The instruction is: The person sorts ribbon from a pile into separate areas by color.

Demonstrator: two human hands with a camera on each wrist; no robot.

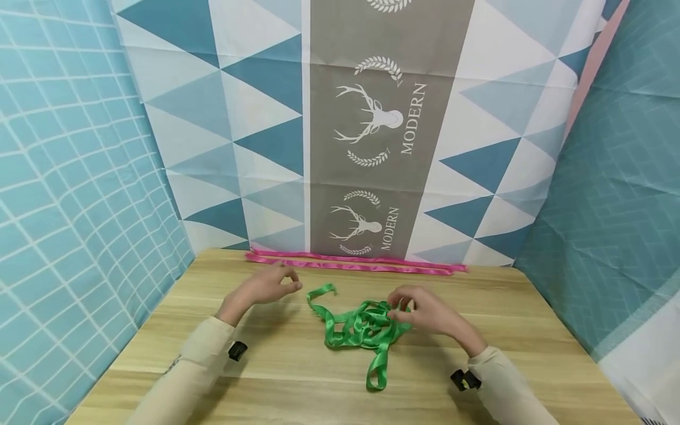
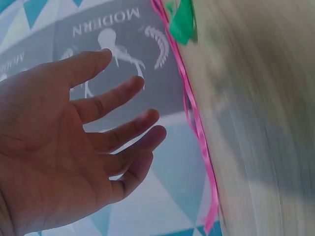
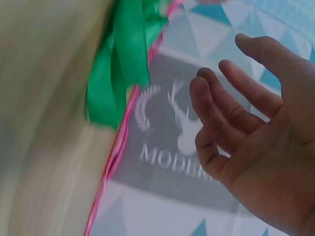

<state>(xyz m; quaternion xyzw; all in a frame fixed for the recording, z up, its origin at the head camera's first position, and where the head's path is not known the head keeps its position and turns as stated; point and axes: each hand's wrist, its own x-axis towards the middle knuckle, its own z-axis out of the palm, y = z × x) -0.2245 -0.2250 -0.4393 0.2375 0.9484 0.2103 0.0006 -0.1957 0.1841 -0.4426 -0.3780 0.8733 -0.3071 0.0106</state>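
A green satin ribbon [image 1: 366, 327] lies in a loose tangled heap on the wooden table, one end curling off to the upper left and a loop hanging toward the front. My left hand [image 1: 268, 284] hovers left of the heap, fingers relaxed and holding nothing; its spread fingers [image 2: 123, 98] show in the left wrist view. Over the heap's right edge is my right hand [image 1: 425, 310], its fingers loosely bent with nothing between them. The right wrist view shows the right hand [image 3: 261, 118] apart from the green ribbon [image 3: 130, 54].
A pink ribbon [image 1: 350, 265] stretches in long strips along the table's back edge. Behind it hangs a patterned cloth [image 1: 366, 171] with deer heads and triangles. Blue cloths [image 1: 79, 147] flank the wooden table [image 1: 287, 378] at both sides.
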